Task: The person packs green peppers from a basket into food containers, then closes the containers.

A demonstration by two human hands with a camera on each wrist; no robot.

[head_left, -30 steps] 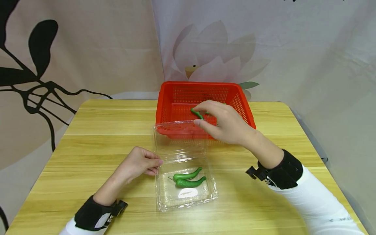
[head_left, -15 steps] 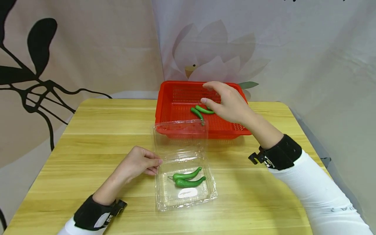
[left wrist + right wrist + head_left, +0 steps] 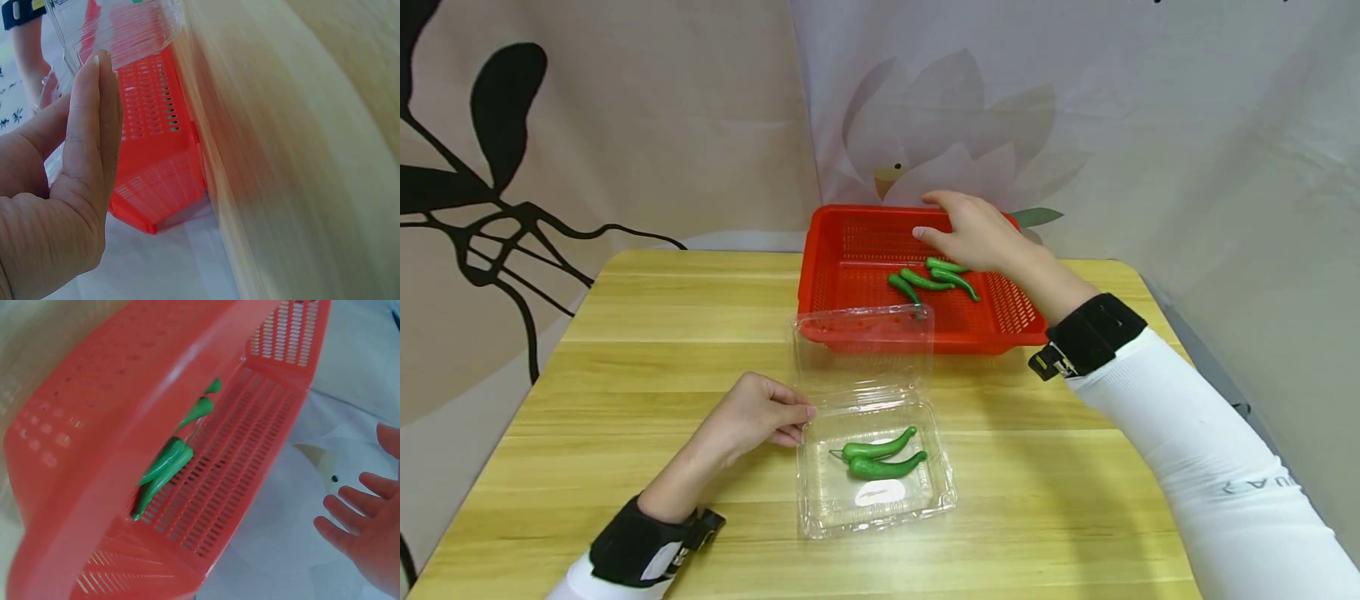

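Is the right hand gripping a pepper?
No, the right hand's thumb and fingers are apart with nothing between them, and four peppers lie in the basket.

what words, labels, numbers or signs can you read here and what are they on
Right sleeve: faint lettering, perhaps "U" and "A"; the rest can't be made out.
Backdrop: small dark marks in the left wrist view, others cut off at the head view's top edge; unreadable.
Box and basket: no text visible.
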